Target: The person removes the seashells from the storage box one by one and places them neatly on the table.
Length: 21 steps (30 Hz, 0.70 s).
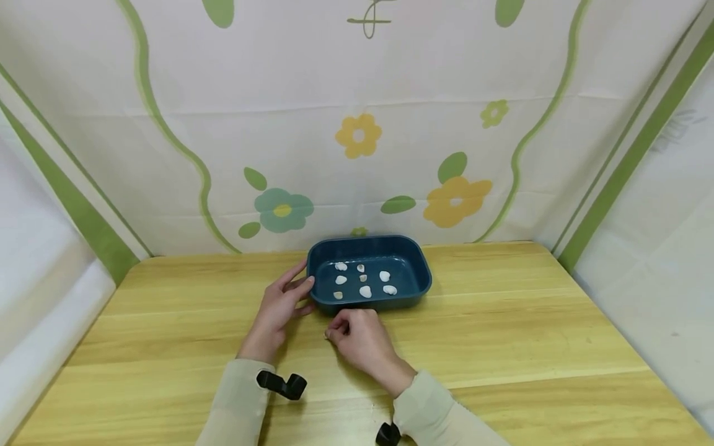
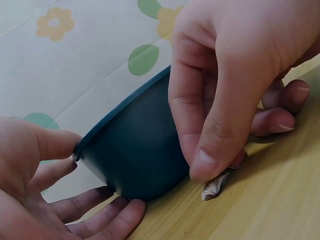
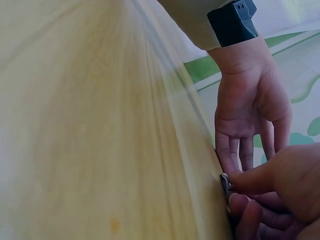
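A dark blue rectangular baking dish stands at the back of the table, with several small shells spread over its bottom in loose rows. My left hand holds the dish's left end. In the left wrist view its thumb lies at the rim and lower fingers touch the wall near the base. In front of the dish, my right hand pinches a small ridged seashell between thumb and fingertips, low over the wood. The pinching fingers partly hide that shell.
A wooden table extends around the dish on both sides and in front. Right behind the dish hangs a white cloth printed with flowers and leaves. Further cloth walls flank the table left and right. Each sleeve carries a black wrist camera.
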Motion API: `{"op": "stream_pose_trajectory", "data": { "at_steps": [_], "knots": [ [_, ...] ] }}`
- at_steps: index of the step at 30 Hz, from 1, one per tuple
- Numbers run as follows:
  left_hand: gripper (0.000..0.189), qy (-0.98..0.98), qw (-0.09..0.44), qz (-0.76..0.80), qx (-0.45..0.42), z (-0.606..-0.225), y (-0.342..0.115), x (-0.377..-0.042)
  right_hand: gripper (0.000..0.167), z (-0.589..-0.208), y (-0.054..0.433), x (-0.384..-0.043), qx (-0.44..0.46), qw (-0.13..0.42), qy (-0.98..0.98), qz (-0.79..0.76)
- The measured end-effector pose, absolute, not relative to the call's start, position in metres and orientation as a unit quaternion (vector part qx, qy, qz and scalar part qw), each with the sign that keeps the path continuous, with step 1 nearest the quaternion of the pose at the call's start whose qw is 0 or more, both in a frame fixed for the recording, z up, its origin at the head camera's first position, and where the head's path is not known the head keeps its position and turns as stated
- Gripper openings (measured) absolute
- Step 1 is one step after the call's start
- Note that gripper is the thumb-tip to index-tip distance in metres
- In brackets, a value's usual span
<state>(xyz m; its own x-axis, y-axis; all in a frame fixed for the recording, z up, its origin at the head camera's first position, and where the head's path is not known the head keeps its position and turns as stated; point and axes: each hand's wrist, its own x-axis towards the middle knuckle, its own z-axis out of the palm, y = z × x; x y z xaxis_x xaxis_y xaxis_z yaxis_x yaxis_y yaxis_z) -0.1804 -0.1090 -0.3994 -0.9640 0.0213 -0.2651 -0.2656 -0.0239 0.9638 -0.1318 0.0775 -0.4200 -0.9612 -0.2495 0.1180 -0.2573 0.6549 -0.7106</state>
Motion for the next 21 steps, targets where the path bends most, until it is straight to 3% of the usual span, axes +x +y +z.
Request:
{"op": "stream_pose_trajectory", "data": {
  "at_steps": [11, 16, 21],
  "knots": [
    [0.055, 0.700, 0.107, 0.700, -0.089, -0.398, -0.108, -0.178, 0.006, -0.399, 0.088, -0.126, 0.161, -0.039, -0.889, 0.426],
    [0.054, 0.699, 0.106, 0.701, -0.090, -0.397, -0.106, -0.180, 0.009, -0.368, 0.113, -0.131, 0.167, -0.077, -0.891, 0.416],
    [0.053, 0.697, 0.108, 0.703, -0.095, -0.398, -0.108, -0.182, 0.007, -0.336, 0.150, -0.141, 0.119, -0.065, -0.903, 0.408]
  ]
}}
